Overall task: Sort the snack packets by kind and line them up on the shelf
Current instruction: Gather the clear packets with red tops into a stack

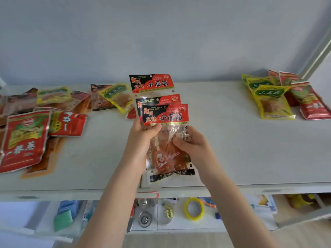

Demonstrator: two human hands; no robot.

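— Where are the red-and-black packets (pixel 165 115)?
— Three of them, fanned, are held over the middle of the shelf (pixel 232 149), near its front edge. The left hand (pixel 141 140) grips their left side; the right hand (pixel 189 142) pinches the front one.
— And the others?
— At the far right corner, yellow packets (pixel 270 102) overlap beside red packets (pixel 311 104). A mixed heap (pixel 44 122) lies at the left end.

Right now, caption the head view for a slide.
Left hand and right hand hold three red-and-black packets over the white shelf.
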